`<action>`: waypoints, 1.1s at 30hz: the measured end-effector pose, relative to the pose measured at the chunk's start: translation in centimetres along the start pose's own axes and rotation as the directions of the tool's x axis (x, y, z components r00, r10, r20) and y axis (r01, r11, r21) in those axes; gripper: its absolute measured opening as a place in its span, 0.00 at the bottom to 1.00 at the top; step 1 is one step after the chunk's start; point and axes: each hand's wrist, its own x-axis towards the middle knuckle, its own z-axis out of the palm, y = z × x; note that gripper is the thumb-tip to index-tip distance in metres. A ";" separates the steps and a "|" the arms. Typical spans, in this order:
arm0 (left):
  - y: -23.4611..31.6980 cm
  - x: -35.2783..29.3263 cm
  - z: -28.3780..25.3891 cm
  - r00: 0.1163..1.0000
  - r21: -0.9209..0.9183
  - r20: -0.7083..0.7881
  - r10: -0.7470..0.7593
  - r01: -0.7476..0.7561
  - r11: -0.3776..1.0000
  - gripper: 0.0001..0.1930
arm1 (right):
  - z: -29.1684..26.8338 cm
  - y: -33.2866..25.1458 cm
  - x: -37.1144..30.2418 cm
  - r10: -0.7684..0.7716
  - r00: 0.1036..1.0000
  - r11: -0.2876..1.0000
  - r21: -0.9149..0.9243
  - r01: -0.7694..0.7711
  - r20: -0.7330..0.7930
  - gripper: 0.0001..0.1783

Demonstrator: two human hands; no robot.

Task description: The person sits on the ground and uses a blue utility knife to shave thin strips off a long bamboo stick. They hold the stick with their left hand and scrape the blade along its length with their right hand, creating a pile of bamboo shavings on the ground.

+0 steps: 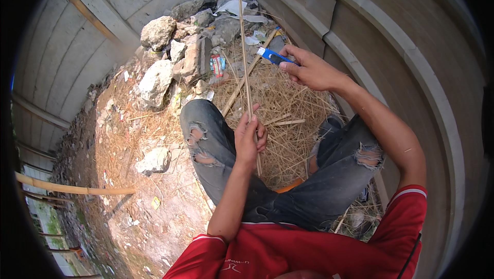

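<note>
My left hand is closed around a long, thin bamboo strip in front of my lap. The strip runs nearly upright through the picture, its upper end reaching the top edge and its lower end just below my hand. To the right and farther out, my right hand grips a blue utility knife by its body. The knife's pale tip points left, towards the strip, with a gap showing between them. Whether the blade is out is too small to tell.
Bamboo shavings cover the ground between my legs and beyond. Several rocks lie ahead on the left, with litter among them. A corrugated wall curves close along my right side. At the left, a bamboo pole sticks in.
</note>
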 end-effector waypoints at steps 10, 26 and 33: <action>0.3 -0.4 0.6 1.000 0.031 0.024 -0.016 0.015 0.999 0.26 | -0.6 -1.0 0.2 -0.091 0.988 0.972 -0.226 0.061 -0.127 0.15; 1.2 2.0 0.7 0.992 0.093 0.123 -0.018 0.007 0.996 0.20 | 2.6 0.0 -1.6 -0.339 0.914 0.788 -0.463 0.406 0.223 0.26; 1.8 2.5 1.2 0.988 0.040 0.145 -0.044 0.038 0.998 0.15 | 4.3 -0.9 -2.2 -0.011 0.954 0.769 -0.607 0.200 0.300 0.34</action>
